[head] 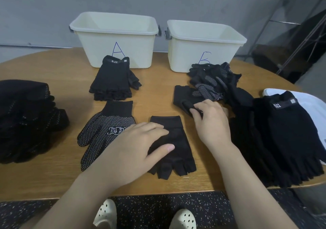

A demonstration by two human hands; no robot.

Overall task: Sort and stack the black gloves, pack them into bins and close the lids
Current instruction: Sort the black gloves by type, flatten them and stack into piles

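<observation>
Gloves cover much of the wooden desk (53, 181) in the head view. At the back stand two cream bins, lids off: bin A (114, 40) on the left and bin B (202, 47) on the right. Just in front of bin A lies a stack of fingerless gloves (112, 80) with a 5.11 tag on top. Before bin B sits a loose heap of dotted gloves (211, 80). A tall dark pile (26, 119) rests at the far left edge, and a larger pile with a 5.11 label (291, 137) fills the right side, partly over a white cloth (314, 105).

Near the front edge, a single dotted glove (104, 133) lies flat, palm side up, cuff pointing away. Beside it to the right lies a plain fingerless glove (174, 149). The left hand (139, 146) rests flat on that glove, fingers straight, thumb stretched across the fabric. The right hand (210, 121) reaches further back and pinches the edge of another fingerless glove (183, 96) between thumb and curled fingers, next to the dotted heap.
</observation>
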